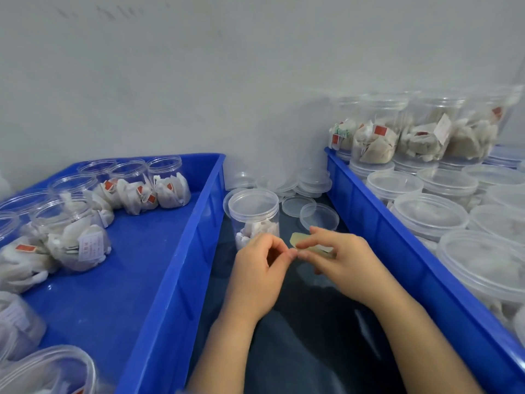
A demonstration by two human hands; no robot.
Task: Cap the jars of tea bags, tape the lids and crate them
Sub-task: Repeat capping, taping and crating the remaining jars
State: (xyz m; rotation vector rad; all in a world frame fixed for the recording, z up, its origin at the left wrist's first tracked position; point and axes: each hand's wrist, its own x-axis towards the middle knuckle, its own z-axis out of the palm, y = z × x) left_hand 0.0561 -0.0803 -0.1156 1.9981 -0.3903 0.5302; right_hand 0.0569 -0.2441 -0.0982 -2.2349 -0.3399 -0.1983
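Jar [253,214] is standing capped; I'm pinching the tape [297,239] in left hand [257,268] and right hand [345,258], aiming to lay it unwrinkled.

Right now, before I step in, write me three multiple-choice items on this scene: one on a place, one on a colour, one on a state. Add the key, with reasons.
1. Where does the lidded jar nearest the hands stand?
A) inside a crate
B) on the dark surface between the left crate and the right crate
C) on a wall shelf

2. What colour are the two crates?
A) green
B) red
C) blue

3. What is the right hand doing?
A) lying flat and empty
B) gripping a lid
C) pinching yellowish tape

Key:
1 B: the jar's base is on the dark surface in the gap between the crate walls.
2 C: both crates' walls and rims are blue.
3 C: the thumb and fingers close on the tape.
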